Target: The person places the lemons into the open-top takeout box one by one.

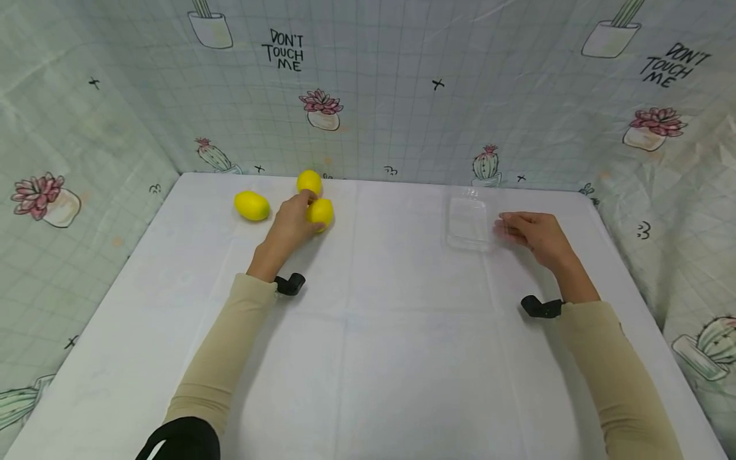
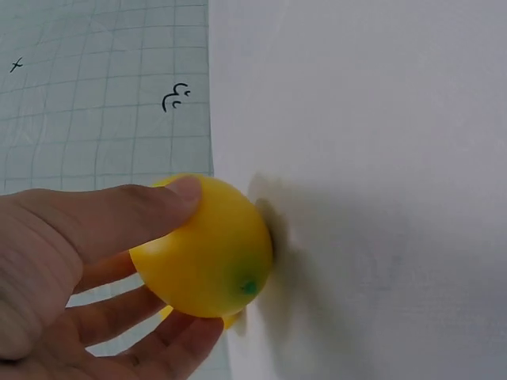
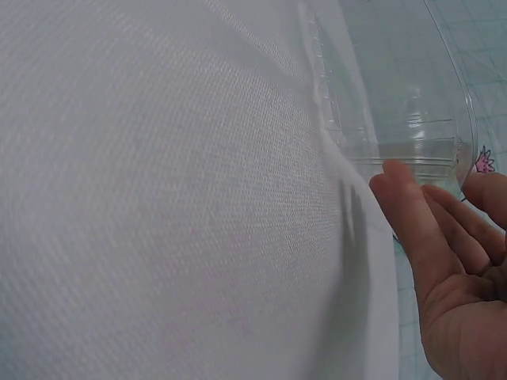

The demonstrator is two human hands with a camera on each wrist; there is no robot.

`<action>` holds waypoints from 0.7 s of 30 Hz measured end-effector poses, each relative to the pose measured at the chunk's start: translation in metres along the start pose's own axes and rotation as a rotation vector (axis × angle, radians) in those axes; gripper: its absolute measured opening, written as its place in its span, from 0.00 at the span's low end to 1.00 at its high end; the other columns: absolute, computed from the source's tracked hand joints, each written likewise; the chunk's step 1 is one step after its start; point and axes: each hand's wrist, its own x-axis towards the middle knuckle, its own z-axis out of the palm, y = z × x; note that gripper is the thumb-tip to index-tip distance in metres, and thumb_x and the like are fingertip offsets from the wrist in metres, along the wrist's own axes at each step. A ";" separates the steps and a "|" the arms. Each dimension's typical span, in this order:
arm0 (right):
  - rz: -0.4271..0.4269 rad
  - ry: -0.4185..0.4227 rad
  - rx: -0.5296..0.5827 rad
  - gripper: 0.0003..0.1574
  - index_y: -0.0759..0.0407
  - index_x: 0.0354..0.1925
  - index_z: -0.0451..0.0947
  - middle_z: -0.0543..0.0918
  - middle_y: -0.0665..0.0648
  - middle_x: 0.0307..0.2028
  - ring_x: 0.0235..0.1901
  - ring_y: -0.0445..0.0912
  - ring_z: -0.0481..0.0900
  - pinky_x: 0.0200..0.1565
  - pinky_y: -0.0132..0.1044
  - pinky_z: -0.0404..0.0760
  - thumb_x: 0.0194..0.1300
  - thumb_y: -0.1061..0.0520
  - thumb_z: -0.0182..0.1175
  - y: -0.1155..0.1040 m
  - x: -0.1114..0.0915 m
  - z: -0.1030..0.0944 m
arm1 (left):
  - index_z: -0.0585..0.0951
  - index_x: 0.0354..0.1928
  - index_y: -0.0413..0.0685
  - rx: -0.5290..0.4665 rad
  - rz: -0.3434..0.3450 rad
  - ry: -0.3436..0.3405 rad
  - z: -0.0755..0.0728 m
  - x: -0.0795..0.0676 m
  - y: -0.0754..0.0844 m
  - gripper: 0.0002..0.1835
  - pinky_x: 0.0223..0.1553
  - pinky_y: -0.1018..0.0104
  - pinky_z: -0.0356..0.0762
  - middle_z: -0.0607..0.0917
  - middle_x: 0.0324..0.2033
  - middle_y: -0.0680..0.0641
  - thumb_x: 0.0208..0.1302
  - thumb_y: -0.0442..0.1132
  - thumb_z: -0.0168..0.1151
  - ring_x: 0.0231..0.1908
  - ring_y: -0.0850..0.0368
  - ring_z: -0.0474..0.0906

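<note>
In the head view my left hand (image 1: 294, 220) grips a yellow lemon (image 1: 321, 213) at the back left of the white table. The left wrist view shows the thumb across the lemon (image 2: 207, 249), fingers curled behind it, and its green-tinted tip facing the camera. Another lemon (image 1: 309, 182) sits just behind that hand, and a third lemon (image 1: 251, 206) lies to its left. On the right, my right hand (image 1: 535, 236) holds the side of a clear plastic container (image 1: 468, 220). Its thumb and fingertips are at the container's end wall (image 3: 432, 150) in the right wrist view.
White cloth covers the table (image 1: 402, 351). A patterned curtain (image 1: 379, 96) with cactus drawings stands right behind its back edge and along both sides. Each wrist carries a black camera mount (image 1: 290, 284).
</note>
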 end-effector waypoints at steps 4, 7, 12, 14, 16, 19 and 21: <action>0.010 -0.019 0.037 0.38 0.72 0.71 0.66 0.88 0.39 0.43 0.44 0.32 0.86 0.47 0.25 0.83 0.77 0.47 0.56 -0.001 0.001 0.001 | 0.69 0.71 0.39 0.061 -0.002 -0.031 0.000 0.001 0.003 0.36 0.67 0.40 0.66 0.67 0.66 0.31 0.62 0.35 0.72 0.63 0.31 0.66; 0.014 -0.032 0.066 0.37 0.70 0.72 0.65 0.87 0.38 0.44 0.46 0.33 0.86 0.48 0.27 0.83 0.77 0.47 0.56 0.000 0.002 0.002 | 0.70 0.69 0.42 0.049 0.000 -0.047 0.001 0.001 0.005 0.34 0.67 0.38 0.66 0.66 0.66 0.31 0.61 0.32 0.72 0.62 0.31 0.66; 0.011 -0.046 0.098 0.36 0.70 0.73 0.64 0.87 0.39 0.46 0.47 0.34 0.86 0.49 0.28 0.83 0.78 0.49 0.55 0.002 0.005 0.002 | 0.68 0.66 0.41 -0.009 0.033 -0.066 0.004 -0.001 0.008 0.33 0.69 0.40 0.65 0.70 0.66 0.34 0.60 0.26 0.69 0.64 0.35 0.68; 0.010 -0.047 0.100 0.36 0.70 0.72 0.64 0.87 0.40 0.47 0.47 0.34 0.86 0.49 0.28 0.83 0.77 0.49 0.55 0.002 0.004 0.002 | 0.68 0.67 0.40 -0.022 0.050 -0.071 0.005 -0.001 0.008 0.33 0.69 0.41 0.65 0.71 0.67 0.35 0.60 0.24 0.68 0.65 0.37 0.68; 0.011 -0.043 0.113 0.37 0.70 0.72 0.64 0.87 0.41 0.47 0.46 0.34 0.86 0.49 0.29 0.84 0.77 0.49 0.56 0.002 0.004 0.002 | 0.66 0.70 0.40 -0.014 0.062 -0.083 0.006 -0.002 0.009 0.35 0.71 0.42 0.63 0.70 0.69 0.35 0.61 0.24 0.66 0.67 0.37 0.66; 0.006 -0.037 0.122 0.37 0.71 0.72 0.64 0.88 0.42 0.46 0.46 0.35 0.87 0.48 0.30 0.84 0.77 0.49 0.57 0.001 0.004 0.002 | 0.64 0.75 0.41 0.024 0.065 -0.109 0.007 -0.002 0.012 0.38 0.73 0.43 0.60 0.66 0.72 0.35 0.63 0.26 0.66 0.71 0.38 0.62; 0.004 -0.031 0.127 0.37 0.72 0.72 0.64 0.88 0.42 0.45 0.45 0.35 0.87 0.48 0.29 0.84 0.76 0.50 0.57 0.001 0.003 0.002 | 0.64 0.76 0.41 0.048 0.067 -0.130 0.007 -0.003 0.014 0.38 0.74 0.44 0.58 0.65 0.73 0.35 0.65 0.28 0.66 0.72 0.38 0.60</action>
